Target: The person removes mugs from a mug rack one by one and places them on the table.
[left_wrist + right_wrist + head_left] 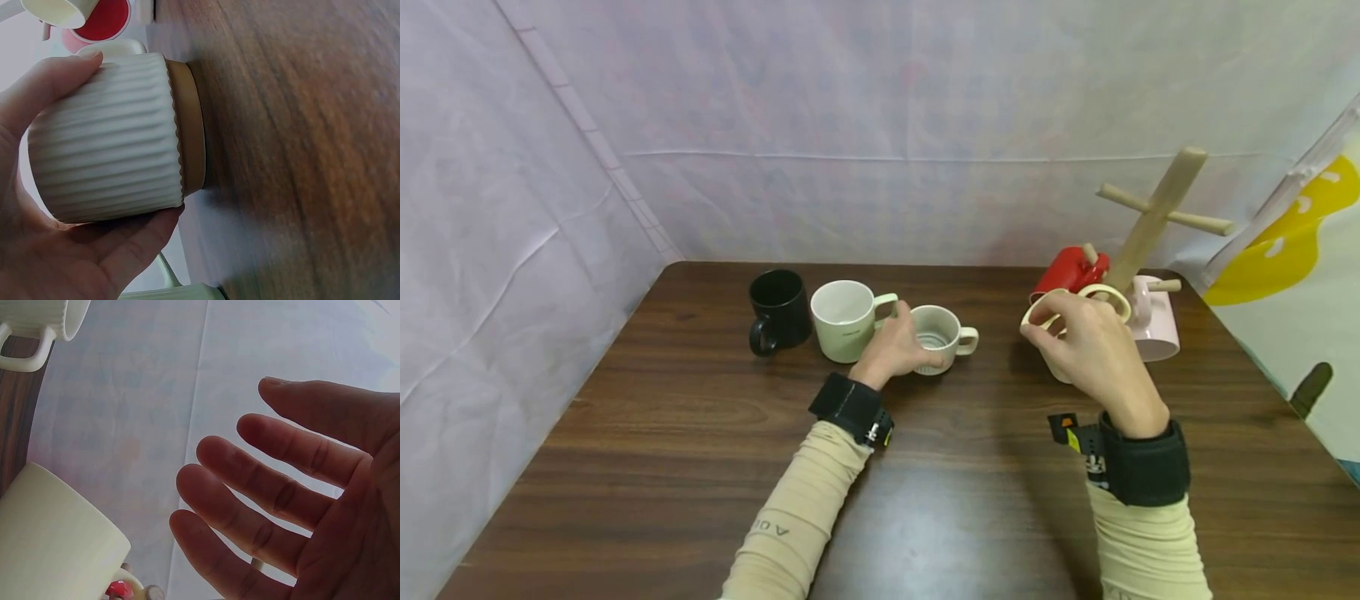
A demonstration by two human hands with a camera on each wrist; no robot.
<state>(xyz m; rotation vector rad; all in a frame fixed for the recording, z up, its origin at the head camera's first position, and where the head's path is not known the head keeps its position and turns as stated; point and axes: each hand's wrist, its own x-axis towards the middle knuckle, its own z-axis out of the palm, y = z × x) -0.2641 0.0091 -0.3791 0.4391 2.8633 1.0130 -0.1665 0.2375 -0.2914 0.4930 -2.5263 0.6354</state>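
My left hand [895, 346] [87, 259] grips a white ribbed mug [935, 323] [112, 137] from its left side, thumb on one side and fingers on the other. The mug stands upright, its tan base on the table and its handle to the right. Over a cream mug [1054, 364] [56, 537], my right hand [1097, 350] [300, 494] is held with fingers spread and slightly bent, holding nothing in the right wrist view. This mug hangs tilted at the front of a wooden mug rack [1150, 225]; my right hand partly hides it in the head view.
A black mug [780, 308] and a pale green mug [844, 321] stand upright left of the ribbed one. Around the rack's lower part are a red mug [1067, 271] and a pale pink mug [1156, 325]. Two upper pegs stick out bare. A white cloth hangs behind the table [715, 442].
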